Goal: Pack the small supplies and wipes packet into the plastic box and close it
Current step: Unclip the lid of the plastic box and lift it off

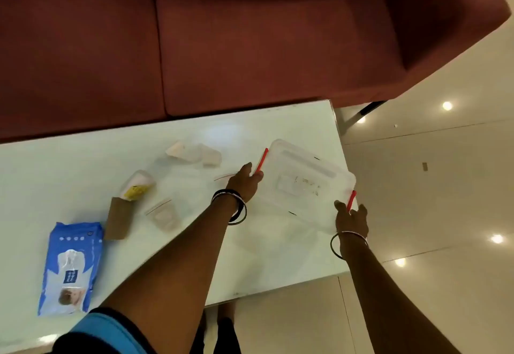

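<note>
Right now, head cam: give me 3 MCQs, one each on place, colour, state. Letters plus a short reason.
1. Where does the blue wipes packet lie on the white table?
A. near-left part
B. inside the box
C. far-right corner

2. What colour are the latches on the clear plastic box?
A. green
B. red
C. black

3. What state is the box in?
A. lid off
B. upside down
C. lid on, a hand at each latch

Answers:
1 A, it lies flat at the table's near-left.
2 B, both side clips are red.
3 C, the left hand and right hand each touch a latch, lid seated.
</note>
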Demonstrator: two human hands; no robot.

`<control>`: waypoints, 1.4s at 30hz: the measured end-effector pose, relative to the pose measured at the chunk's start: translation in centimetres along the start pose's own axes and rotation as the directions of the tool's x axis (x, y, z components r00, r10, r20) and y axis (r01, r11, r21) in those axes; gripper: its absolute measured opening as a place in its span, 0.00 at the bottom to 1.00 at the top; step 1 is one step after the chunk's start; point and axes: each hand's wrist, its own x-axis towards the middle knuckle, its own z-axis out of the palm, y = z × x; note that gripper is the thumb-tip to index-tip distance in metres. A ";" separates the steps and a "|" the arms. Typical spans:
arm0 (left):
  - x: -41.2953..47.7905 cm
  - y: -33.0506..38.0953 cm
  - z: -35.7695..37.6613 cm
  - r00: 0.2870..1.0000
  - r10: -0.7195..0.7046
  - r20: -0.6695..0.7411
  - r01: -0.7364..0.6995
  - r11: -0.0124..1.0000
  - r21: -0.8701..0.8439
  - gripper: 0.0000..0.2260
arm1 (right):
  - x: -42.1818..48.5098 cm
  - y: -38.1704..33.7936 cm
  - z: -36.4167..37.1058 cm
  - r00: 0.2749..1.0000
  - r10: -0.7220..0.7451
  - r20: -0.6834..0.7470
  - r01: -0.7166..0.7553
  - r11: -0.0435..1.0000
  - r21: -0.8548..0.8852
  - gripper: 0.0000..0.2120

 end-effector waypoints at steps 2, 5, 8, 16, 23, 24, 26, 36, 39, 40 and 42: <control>0.5 0.1 0.4 1.000 0.011 0.003 -0.010 1.000 -0.021 0.24 | 0.6 0.3 0.5 1.000 0.002 0.026 -0.003 0.999 0.034 0.24; 0.5 -0.3 0.4 1.000 0.010 -0.010 -0.010 0.999 -0.048 0.19 | 1.4 1.8 1.2 1.000 -0.024 0.011 0.023 0.995 0.101 0.16; -0.7 -1.1 -0.1 1.000 0.012 -0.013 -0.013 0.997 -0.073 0.17 | 0.9 2.7 1.2 0.999 -0.007 -0.034 0.012 0.990 0.143 0.14; -7.5 -6.8 -1.7 0.996 0.019 -0.088 -0.039 0.971 -0.236 0.13 | -3.8 5.8 0.6 0.994 -0.108 -0.013 0.108 0.972 0.207 0.09; -12.9 -15.0 -4.6 0.968 -0.057 -0.244 -0.009 0.965 -0.262 0.07 | -10.6 9.5 3.6 0.971 -0.220 0.096 0.199 0.961 0.192 0.08; -13.3 -16.1 -5.1 0.960 -0.064 -0.273 -0.008 0.967 -0.256 0.07 | -11.3 9.9 4.2 0.965 -0.240 0.107 0.218 0.959 0.184 0.09; -13.9 -18.1 -6.0 0.943 -0.073 -0.324 -0.009 0.969 -0.245 0.07 | -12.6 10.2 5.6 0.952 -0.279 0.124 0.257 0.952 0.169 0.10; -14.2 -24.0 -7.4 0.865 0.032 -0.501 -0.082 0.994 -0.078 0.14 | -14.4 10.3 10.6 0.898 -0.397 0.191 0.390 0.918 0.071 0.12; -13.7 -25.0 -7.4 0.856 0.058 -0.513 -0.102 0.993 -0.057 0.13 | -14.0 10.4 11.1 0.894 -0.409 0.185 0.401 0.913 0.077 0.11; -13.5 -25.1 -7.4 0.857 0.063 -0.512 -0.107 0.993 -0.056 0.13 | -13.8 10.5 11.1 0.890 -0.417 0.182 0.411 0.909 0.070 0.11; -13.1 -25.4 -7.2 0.859 0.077 -0.505 -0.118 0.992 -0.049 0.13 | -13.3 10.6 10.9 0.885 -0.431 0.175 0.427 0.902 0.060 0.12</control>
